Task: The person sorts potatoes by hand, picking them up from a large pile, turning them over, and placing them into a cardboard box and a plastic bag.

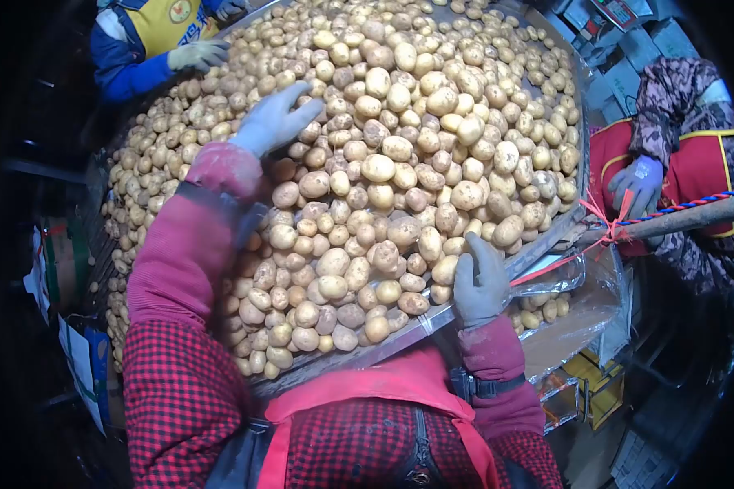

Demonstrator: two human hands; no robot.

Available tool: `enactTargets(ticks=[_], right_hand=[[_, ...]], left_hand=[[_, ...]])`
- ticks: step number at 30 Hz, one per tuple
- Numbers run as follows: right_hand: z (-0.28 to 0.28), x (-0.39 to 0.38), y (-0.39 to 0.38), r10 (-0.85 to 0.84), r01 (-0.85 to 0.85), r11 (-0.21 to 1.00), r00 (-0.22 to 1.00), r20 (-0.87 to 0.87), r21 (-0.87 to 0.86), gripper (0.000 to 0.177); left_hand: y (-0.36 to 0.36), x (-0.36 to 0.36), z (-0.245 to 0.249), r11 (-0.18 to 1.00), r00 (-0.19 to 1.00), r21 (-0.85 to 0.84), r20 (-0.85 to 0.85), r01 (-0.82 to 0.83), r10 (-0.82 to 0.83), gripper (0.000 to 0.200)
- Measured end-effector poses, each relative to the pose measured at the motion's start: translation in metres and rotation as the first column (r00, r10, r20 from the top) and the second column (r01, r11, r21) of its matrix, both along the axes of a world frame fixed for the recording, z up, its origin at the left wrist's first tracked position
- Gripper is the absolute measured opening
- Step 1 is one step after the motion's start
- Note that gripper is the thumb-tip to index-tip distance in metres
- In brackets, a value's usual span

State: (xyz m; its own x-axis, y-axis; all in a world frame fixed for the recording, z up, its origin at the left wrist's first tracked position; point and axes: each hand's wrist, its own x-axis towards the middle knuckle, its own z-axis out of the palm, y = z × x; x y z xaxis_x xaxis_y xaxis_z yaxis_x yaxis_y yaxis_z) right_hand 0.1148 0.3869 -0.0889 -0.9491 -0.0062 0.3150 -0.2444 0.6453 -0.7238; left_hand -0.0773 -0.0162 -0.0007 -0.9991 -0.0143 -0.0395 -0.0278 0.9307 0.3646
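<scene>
A large heap of potatoes point(379, 167) covers the sorting table in front of me. My left hand point(277, 118), in a pale glove, reaches over the left part of the heap with its fingers apart. It rests on or just above the potatoes, and nothing shows in its grasp. My right hand point(479, 281), in a grey glove, is at the table's near right edge point(522, 259). Its fingers are stretched out beside the nearest potatoes, and I see nothing held in it.
A co-worker's gloved hand point(197, 55) lies at the heap's far left. Another person's gloved hand point(638, 181) is at the right, near a pole point(677, 220) tied with red string. A plastic-lined box point(575, 326) with potatoes stands below the right edge.
</scene>
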Motion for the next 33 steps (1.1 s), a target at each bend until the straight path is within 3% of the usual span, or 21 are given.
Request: enactTargets(ticks=[1, 3, 9, 10, 15, 19, 21, 22, 26, 29, 31, 32, 33], right_hand=[[0.000, -0.001, 0.000, 0.007, -0.007, 1.000, 1.000, -0.009, -0.001, 0.035], [-0.002, 0.000, 0.000, 0.011, -0.011, 1.000, 1.000, -0.011, 0.002, 0.035], [0.000, 0.000, -0.003, 0.002, -0.002, 1.000, 1.000, 0.014, 0.005, 0.034], [0.001, 0.001, -0.002, -0.008, 0.008, 1.000, 1.000, 0.027, -0.015, 0.034], [-0.001, 0.000, -0.001, -0.002, 0.003, 0.999, 0.999, -0.039, 0.032, 0.034], [-0.002, 0.002, -0.003, -0.018, 0.018, 1.000, 0.999, -0.043, 0.006, 0.034], [-0.001, 0.004, -0.002, -0.022, 0.023, 1.000, 0.999, -0.048, 0.004, 0.034], [-0.001, 0.003, -0.002, -0.022, 0.023, 1.000, 0.999, -0.039, 0.014, 0.034], [-0.004, 0.004, -0.001, -0.019, 0.019, 1.000, 1.000, -0.010, 0.009, 0.035], [0.002, 0.005, 0.001, -0.003, 0.003, 1.000, 1.000, -0.002, 0.007, 0.036], [0.005, 0.006, 0.002, 0.013, -0.012, 1.000, 0.999, 0.033, -0.017, 0.041], [0.006, 0.007, 0.001, 0.026, -0.026, 1.000, 0.998, 0.051, -0.004, 0.045], [0.009, 0.007, 0.001, 0.041, -0.042, 0.999, 0.997, 0.064, 0.011, 0.048]], left_hand=[[-0.019, 0.003, -0.012, 1.000, 1.000, -0.001, -0.009, -0.007, 0.007, 0.064], [-0.039, 0.012, -0.027, 0.997, 0.988, -0.071, 0.154, 0.039, -0.028, 0.065], [-0.009, 0.015, -0.046, 0.997, 0.978, -0.080, 0.207, 0.014, 0.003, 0.071], [-0.010, 0.019, -0.045, 1.000, 0.979, -0.005, 0.203, 0.011, -0.010, 0.071], [-0.006, 0.039, -0.037, 1.000, 0.979, -0.031, 0.203, -0.005, 0.011, 0.067], [0.020, 0.063, -0.023, 0.999, 0.943, -0.017, 0.331, -0.031, 0.034, 0.063], [0.031, 0.081, -0.018, 0.993, 0.964, -0.017, 0.245, 0.113, -0.106, 0.065], [0.027, 0.083, -0.035, 0.986, 0.966, -0.029, 0.205, 0.164, -0.155, 0.068], [0.029, 0.093, -0.023, 0.988, 0.963, 0.028, 0.221, 0.153, -0.156, 0.080], [0.041, 0.099, -0.007, 0.979, 0.947, -0.049, 0.266, 0.199, -0.179, 0.093], [0.055, 0.109, -0.002, 0.958, 0.921, 0.026, 0.270, 0.285, -0.281, 0.098], [0.060, 0.121, -0.005, 0.935, 0.913, 0.267, 0.270, 0.232, -0.304, 0.103], [0.066, 0.132, -0.001, 0.937, 0.917, 0.246, 0.255, 0.246, -0.308, 0.105]])
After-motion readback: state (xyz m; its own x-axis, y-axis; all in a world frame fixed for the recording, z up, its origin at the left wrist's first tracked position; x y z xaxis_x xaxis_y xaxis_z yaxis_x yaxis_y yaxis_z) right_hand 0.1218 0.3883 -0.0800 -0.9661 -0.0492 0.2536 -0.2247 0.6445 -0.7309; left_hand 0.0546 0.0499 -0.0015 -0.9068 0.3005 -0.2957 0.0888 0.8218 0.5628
